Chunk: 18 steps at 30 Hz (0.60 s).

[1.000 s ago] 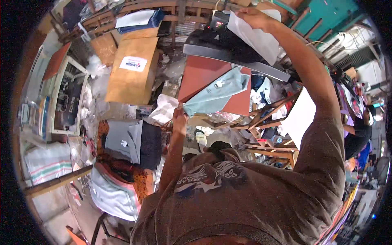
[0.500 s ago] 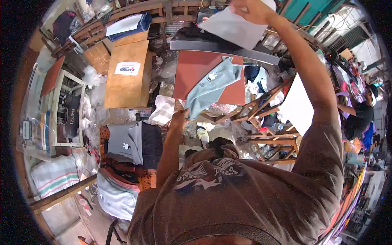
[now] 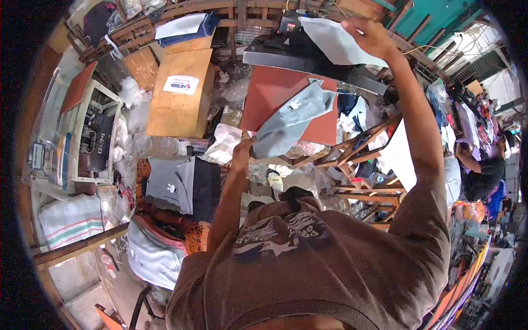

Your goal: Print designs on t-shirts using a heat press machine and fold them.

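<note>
A light blue-grey cut piece of cloth (image 3: 286,125) with a small white rabbit print lies slantwise across a red-brown press pad (image 3: 264,91). My left hand (image 3: 242,153) pinches its near left end at the pad's front edge. Further off, my right hand (image 3: 374,39) is raised and closed on a thin white sheet (image 3: 335,41). The sheet hangs over the black upper plate (image 3: 308,67) of what looks like a heat press, behind the pad. A small lit red display (image 3: 290,26) shows beside the sheet.
Left of the press stands a wooden box (image 3: 179,113) with folded dark cloth and white sheets on it. A stack of grey printed pieces (image 3: 169,184) lies nearer, by my left arm. Wooden frames (image 3: 363,192) stand at right. Another person (image 3: 484,170) works at far right.
My right hand has moved right and a little nearer, drawing the white sheet along the press's upper plate. My left hand stays at the cloth's end. The whole view has shifted slightly.
</note>
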Each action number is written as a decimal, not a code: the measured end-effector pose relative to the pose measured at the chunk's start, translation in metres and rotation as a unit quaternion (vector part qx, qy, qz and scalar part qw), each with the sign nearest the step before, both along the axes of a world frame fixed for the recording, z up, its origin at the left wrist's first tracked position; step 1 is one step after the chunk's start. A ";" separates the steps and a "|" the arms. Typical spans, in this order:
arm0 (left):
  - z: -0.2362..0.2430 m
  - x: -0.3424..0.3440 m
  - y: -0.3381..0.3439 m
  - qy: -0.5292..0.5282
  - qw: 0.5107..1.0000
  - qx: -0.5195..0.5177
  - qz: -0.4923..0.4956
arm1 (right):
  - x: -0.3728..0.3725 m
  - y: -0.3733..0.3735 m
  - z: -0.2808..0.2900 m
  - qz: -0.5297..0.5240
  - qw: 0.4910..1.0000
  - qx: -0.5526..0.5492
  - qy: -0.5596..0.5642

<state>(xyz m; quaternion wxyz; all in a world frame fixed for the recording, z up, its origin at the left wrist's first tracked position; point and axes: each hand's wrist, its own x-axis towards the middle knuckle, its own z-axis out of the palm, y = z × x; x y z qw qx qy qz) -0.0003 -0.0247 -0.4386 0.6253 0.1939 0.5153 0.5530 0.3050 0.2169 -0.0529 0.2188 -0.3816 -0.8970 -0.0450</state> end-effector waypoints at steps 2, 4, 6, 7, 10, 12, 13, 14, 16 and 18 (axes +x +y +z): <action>0.025 0.002 -0.005 -0.037 0.999 -0.004 -0.003 | -0.014 -0.035 0.022 0.046 0.983 0.159 0.079; 0.058 0.006 -0.003 -0.099 0.987 0.121 -0.047 | -0.016 -0.086 0.035 0.023 0.993 0.002 0.118; 0.098 0.008 -0.005 0.063 0.986 0.149 -0.048 | -0.030 -0.144 0.015 0.112 0.871 -0.359 0.315; 0.119 0.015 -0.006 -0.111 0.982 0.153 -0.026 | -0.037 -0.168 0.002 0.130 0.894 -0.354 0.244; 0.187 0.026 -0.018 -0.305 0.938 0.165 -0.005 | -0.074 -0.220 -0.060 0.123 0.929 -0.315 0.149; 0.224 0.035 -0.028 -0.209 0.953 0.219 0.001 | -0.102 -0.233 -0.096 0.044 0.909 -0.366 0.195; 0.238 0.033 -0.034 -0.165 0.970 0.178 -0.005 | -0.106 -0.236 -0.106 0.073 0.925 -0.299 0.221; 0.252 0.034 -0.038 -0.156 0.972 0.172 0.022 | -0.114 -0.237 -0.115 0.053 0.900 -0.320 0.292; 0.273 0.030 -0.048 -0.094 0.972 0.212 0.034 | -0.127 -0.230 -0.123 0.105 0.880 -0.263 0.382; 0.290 0.032 -0.054 -0.048 0.964 0.252 0.067 | -0.139 -0.218 -0.121 0.129 0.844 -0.312 0.416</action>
